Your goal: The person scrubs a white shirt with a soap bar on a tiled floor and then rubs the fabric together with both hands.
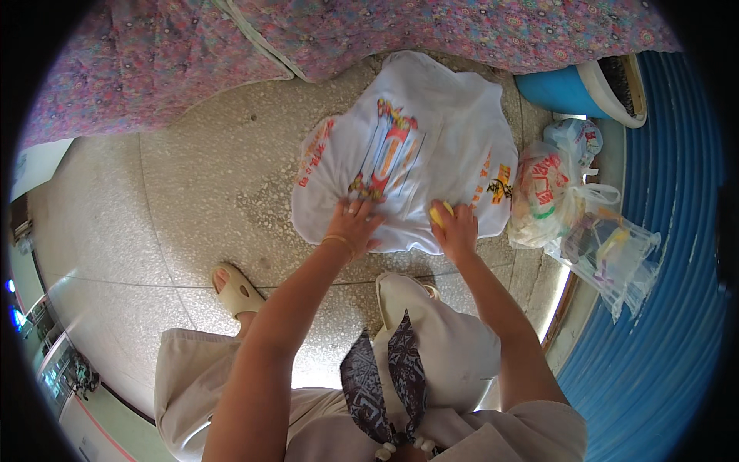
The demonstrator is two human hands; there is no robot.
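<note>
A white printed cloth cover point(456, 138) is spread over something low and bulky on the speckled stone floor; what lies beneath it is hidden. My left hand point(353, 225), with a ring and a bracelet, presses on the cloth's near edge with its fingers apart. My right hand point(457, 230) rests on the cloth further right and grips a small yellow object point(441, 213), whose kind I cannot tell.
Tied plastic bags point(540, 196) touch the cloth's right side, and a clear plastic bag point(612, 248) lies beyond them. A blue bin with a white rim point(563, 92) stands at the back right beside a blue corrugated shutter point(670, 231). A floral quilted cover point(433, 29) hangs along the far side.
</note>
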